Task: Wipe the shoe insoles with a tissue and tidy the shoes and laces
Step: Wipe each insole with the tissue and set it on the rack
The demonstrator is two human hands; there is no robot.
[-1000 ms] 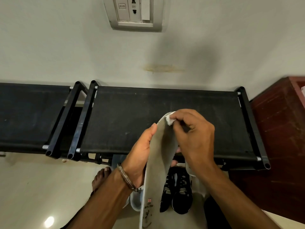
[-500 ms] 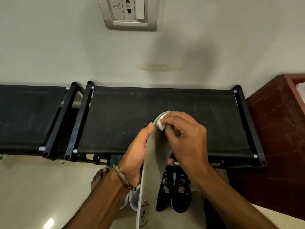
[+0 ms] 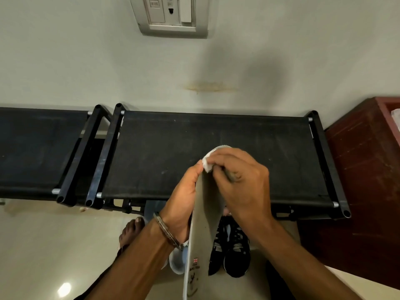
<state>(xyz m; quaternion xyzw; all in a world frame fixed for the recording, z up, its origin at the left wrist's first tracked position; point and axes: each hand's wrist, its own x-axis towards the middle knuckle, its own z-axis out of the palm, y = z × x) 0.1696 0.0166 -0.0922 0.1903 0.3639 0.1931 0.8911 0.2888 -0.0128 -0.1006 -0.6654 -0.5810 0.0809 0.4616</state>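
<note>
Two hands work one grey insole (image 3: 206, 215) above the black shoes (image 3: 232, 245). The right hand (image 3: 240, 182), fingers pinching the tissue (image 3: 207, 164), has slid slightly down from the toe tip; the left hand (image 3: 184, 200) keeps gripping the edge. Wiping is underway.

A long grey foam insole (image 3: 206, 215) is held between the left hand (image 3: 183, 202) and the right hand (image 3: 240, 180). A crumpled white tissue (image 3: 207, 164) is pressed on its top end. Behind it a black fabric shoe rack (image 3: 164, 152) is set against the wall, with black lace-up sneakers (image 3: 232, 254) below.
</note>
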